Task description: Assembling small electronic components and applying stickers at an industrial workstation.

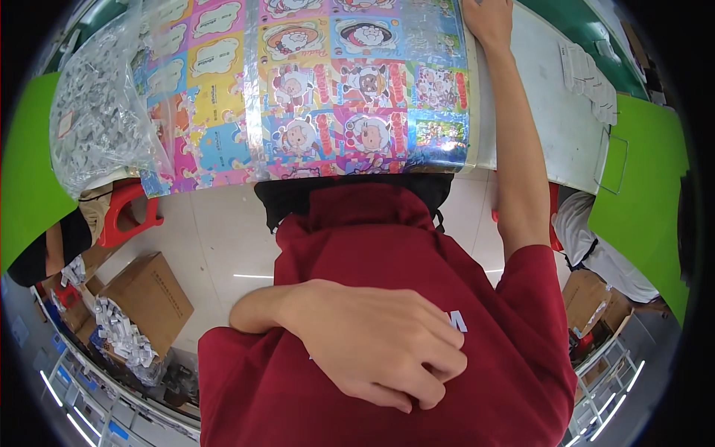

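My left hand [380, 335] is drawn up across the front of my dark red shirt [387, 261]. Its fingers are curled in, and no object shows in them; the palm is hidden. My right arm reaches far forward over the table. At the upper edge of the view my right hand [489, 26] rests by the right border of a wide printed sheet [298, 97], its fingers mostly cut off. Colourful cartoon panels cover the sheet, which has a shiny clear surface and hangs slightly over the table's near edge.
On the left, a clear plastic bag [97, 112] of small grey-white pieces overlaps the sheet. White slips [588, 78] lie at the right of the pale tabletop [540, 97]. Red stools [128, 216], a cardboard box [153, 294] and green panels [644, 201] stand around; other people sit at both sides.
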Demonstrator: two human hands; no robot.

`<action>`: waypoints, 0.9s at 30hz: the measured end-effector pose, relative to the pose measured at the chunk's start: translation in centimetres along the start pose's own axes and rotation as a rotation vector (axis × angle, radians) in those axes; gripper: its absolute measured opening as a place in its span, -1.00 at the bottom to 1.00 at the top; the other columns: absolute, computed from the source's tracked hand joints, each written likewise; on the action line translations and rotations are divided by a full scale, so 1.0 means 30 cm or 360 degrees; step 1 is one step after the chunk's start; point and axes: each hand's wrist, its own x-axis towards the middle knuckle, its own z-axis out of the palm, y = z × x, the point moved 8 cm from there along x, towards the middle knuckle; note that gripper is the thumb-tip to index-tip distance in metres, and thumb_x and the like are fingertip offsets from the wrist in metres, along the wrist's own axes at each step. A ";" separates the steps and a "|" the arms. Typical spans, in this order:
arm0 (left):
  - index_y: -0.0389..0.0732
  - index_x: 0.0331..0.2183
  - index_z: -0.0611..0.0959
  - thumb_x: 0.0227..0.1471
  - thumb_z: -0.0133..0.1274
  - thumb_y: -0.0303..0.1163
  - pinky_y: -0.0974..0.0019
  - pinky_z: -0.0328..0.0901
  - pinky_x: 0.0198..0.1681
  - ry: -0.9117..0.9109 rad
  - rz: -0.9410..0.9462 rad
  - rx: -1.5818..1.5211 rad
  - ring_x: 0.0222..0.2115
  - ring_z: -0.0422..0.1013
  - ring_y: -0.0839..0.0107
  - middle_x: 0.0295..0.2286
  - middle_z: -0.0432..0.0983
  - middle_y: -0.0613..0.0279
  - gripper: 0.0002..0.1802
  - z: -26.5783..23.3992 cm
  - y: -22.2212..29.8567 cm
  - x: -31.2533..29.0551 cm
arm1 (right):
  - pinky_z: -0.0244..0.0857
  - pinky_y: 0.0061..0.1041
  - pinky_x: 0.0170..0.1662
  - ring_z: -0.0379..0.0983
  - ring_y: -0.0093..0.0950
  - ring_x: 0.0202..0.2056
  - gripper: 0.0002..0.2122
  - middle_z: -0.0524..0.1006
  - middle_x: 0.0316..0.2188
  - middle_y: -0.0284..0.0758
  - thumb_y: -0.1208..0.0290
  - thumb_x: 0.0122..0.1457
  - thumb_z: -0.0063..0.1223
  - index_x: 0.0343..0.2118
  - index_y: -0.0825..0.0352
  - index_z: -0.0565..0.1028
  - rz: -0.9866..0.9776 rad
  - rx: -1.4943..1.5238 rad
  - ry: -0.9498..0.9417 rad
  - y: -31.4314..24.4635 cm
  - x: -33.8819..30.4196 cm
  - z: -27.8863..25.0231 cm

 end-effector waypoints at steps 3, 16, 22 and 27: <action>-0.22 -0.50 0.53 -0.06 0.23 -0.39 0.17 0.28 -0.40 -0.0034 -0.0036 0.0068 -0.43 0.35 0.21 -0.49 0.33 0.19 -0.81 0.021 0.013 0.006 | 0.22 -0.17 0.22 0.35 -0.01 0.12 -0.65 0.51 0.02 0.02 0.30 0.22 0.00 -0.03 0.43 0.55 0.0048 0.0034 -0.0014 -0.005 -0.010 0.005; -0.22 -0.57 0.49 -0.13 0.22 -0.44 0.20 0.26 -0.44 0.0168 0.0029 0.0165 -0.46 0.32 0.25 -0.51 0.32 0.20 -0.80 0.021 0.008 0.021 | 0.23 -0.18 0.22 0.37 -0.01 0.10 -0.64 0.52 0.01 0.05 0.30 0.20 0.00 -0.05 0.45 0.57 0.0085 0.0034 -0.0013 -0.034 -0.011 -0.022; -0.28 -0.59 0.47 -0.21 0.19 -0.46 0.24 0.27 -0.44 0.0177 0.0011 0.0278 -0.47 0.32 0.27 -0.51 0.30 0.17 -0.80 0.043 0.025 0.028 | 0.23 -0.18 0.22 0.37 -0.01 0.10 -0.64 0.52 0.01 0.05 0.30 0.20 -0.01 -0.06 0.46 0.57 0.0073 0.0039 -0.0034 -0.038 -0.009 -0.021; -0.30 -0.53 0.49 -0.19 0.17 -0.50 0.26 0.25 -0.47 0.0058 -0.0055 0.0378 -0.48 0.32 0.28 -0.49 0.30 0.14 -0.83 0.054 0.021 0.032 | 0.22 -0.19 0.23 0.37 -0.02 0.10 -0.64 0.52 0.00 0.05 0.31 0.20 -0.01 -0.06 0.46 0.57 0.0042 0.0033 -0.0019 -0.037 -0.013 -0.021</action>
